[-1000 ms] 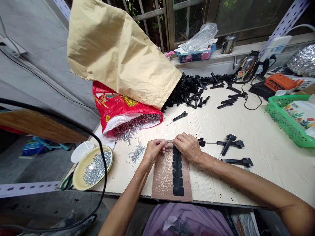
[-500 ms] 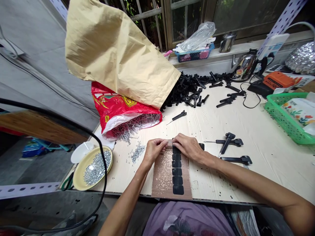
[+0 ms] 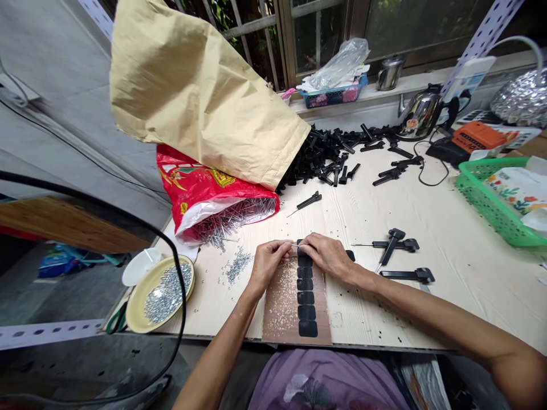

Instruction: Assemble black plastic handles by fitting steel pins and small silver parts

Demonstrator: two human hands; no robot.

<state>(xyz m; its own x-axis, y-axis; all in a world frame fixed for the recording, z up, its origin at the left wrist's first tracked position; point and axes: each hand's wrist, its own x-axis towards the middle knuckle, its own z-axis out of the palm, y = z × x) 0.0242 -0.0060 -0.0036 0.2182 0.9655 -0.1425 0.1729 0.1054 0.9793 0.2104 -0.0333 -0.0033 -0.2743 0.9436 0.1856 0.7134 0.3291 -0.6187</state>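
Over the top of a brown board (image 3: 280,319), my two hands meet almost fingertip to fingertip. My left hand (image 3: 270,261) is closed, pinching a thin metal pin (image 3: 294,245) that spans the small gap to the other hand. My right hand (image 3: 327,256) has its fingers pressed together at the pin's other end; whatever else it may hold is hidden. Under its fingertips begins a column of flat black rounded squares (image 3: 306,298) on the board. Pale specks cover the board's left part. Another black piece (image 3: 350,255) shows just beyond my right knuckles.
Left lie loose small metal bits (image 3: 237,265) and a yellow bowl (image 3: 132,307) full of them. A red bag (image 3: 171,171) spills metal pins. Behind, a paper sack (image 3: 205,97) spills black plastic parts (image 3: 325,154). Black parts with pins (image 3: 405,275) and a green basket (image 3: 482,199) are right.
The whole view has shifted slightly. Both hands keep nearly the same pose at the board's top, and a bit more black shows at the column's top end.
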